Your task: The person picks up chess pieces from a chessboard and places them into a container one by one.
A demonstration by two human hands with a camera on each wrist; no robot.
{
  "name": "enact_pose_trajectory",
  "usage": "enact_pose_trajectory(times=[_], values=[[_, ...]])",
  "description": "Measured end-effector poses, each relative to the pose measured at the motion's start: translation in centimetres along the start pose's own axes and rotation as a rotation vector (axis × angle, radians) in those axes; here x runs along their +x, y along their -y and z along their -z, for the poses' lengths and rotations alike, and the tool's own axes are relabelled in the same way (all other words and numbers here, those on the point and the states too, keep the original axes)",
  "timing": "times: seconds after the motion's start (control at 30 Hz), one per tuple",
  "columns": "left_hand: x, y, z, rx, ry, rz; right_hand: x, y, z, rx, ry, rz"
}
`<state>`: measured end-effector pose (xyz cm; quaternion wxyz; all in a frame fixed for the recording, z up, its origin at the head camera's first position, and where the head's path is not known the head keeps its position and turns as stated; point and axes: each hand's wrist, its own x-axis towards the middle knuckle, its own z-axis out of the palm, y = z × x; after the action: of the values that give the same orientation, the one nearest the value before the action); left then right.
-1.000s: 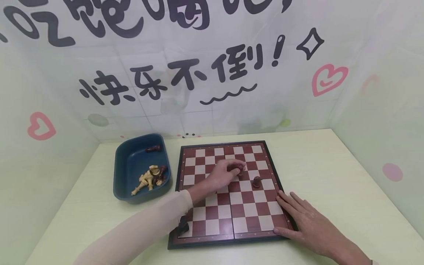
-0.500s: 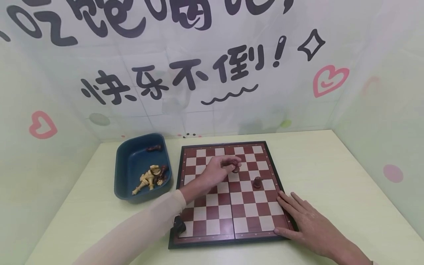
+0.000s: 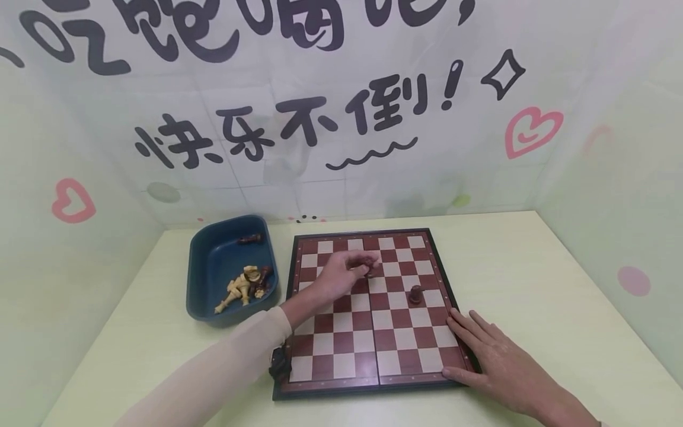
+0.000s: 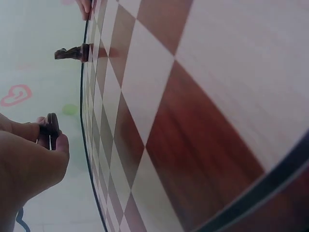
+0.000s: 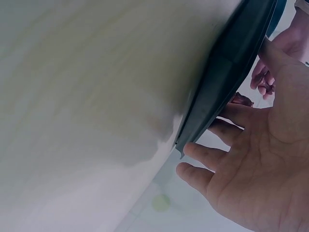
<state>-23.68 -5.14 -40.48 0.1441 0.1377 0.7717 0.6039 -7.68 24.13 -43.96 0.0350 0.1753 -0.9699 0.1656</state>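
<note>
My left hand (image 3: pixel 341 276) pinches a dark red-brown chess piece (image 3: pixel 369 265) between thumb and fingers over the middle of the chessboard (image 3: pixel 352 354). The left wrist view shows this piece (image 4: pixel 52 125) held off the board, its round base showing; fingers cover most of it. A second dark chess piece (image 3: pixel 415 295), knight-like in outline, stands upright on the board's right half. On the board's near right edge rests my right hand (image 3: pixel 498 362), fingers spread and fairly straight. In the right wrist view those fingers (image 5: pixel 207 157) lie along the board's dark side (image 5: pixel 219 72).
A blue bin (image 3: pixel 200 267) stands left of the board, holding several cream chess pieces (image 3: pixel 239 287) and a few dark ones. One dark piece (image 3: pixel 249 239) lies apart near its back. Printed walls enclose the pale table (image 3: pixel 512 261) at the back and sides.
My left hand has moved left across the board with the dark chess piece, away from the standing one. The right hand keeps its place on the board's edge.
</note>
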Motion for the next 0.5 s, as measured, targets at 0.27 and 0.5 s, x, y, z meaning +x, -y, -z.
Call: enact_pose_trajectory(times=[0.27,0.5], values=[[-0.2,-0.3,1.2,-0.033,-0.001,0.027,0.1,0.0,0.0,-0.010,0.008,0.001],[-0.9,-1.0,1.9,-0.041,-0.062,0.042,0.1,0.0,0.1,-0.012,0.011,0.004]])
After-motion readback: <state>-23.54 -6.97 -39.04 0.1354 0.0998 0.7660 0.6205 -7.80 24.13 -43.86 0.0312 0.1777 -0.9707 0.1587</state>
